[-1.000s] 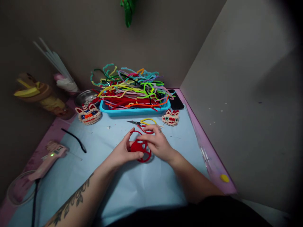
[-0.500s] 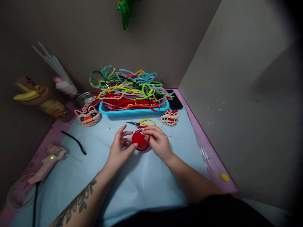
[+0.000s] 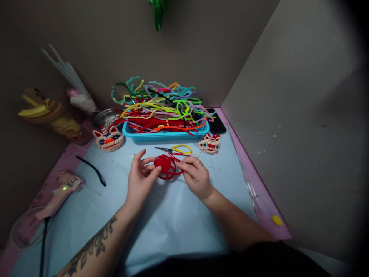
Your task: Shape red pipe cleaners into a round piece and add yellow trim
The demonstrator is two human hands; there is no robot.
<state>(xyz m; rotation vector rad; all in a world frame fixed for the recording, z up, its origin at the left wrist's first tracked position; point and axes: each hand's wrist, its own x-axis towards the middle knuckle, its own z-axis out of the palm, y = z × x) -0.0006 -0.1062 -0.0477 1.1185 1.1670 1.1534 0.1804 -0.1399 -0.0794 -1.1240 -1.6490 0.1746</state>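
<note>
Both hands hold a red pipe-cleaner piece, a round wheel-like frame with spokes and a dense red centre, just above the light blue mat. My left hand pinches its left side with thumb and fingertips. On its right edge, my right hand grips with closed fingers. Small scissors with yellow handles lie right behind the piece.
A blue tray heaped with coloured pipe cleaners stands at the back. Two small woven cat-face figures flank it. A pink glue gun with a green light lies at the left, near a black pipe cleaner. A dark phone lies back right.
The hands have lifted the red piece away from me, toward the scissors, and turned it. My left fingers have opened out a little around it.
</note>
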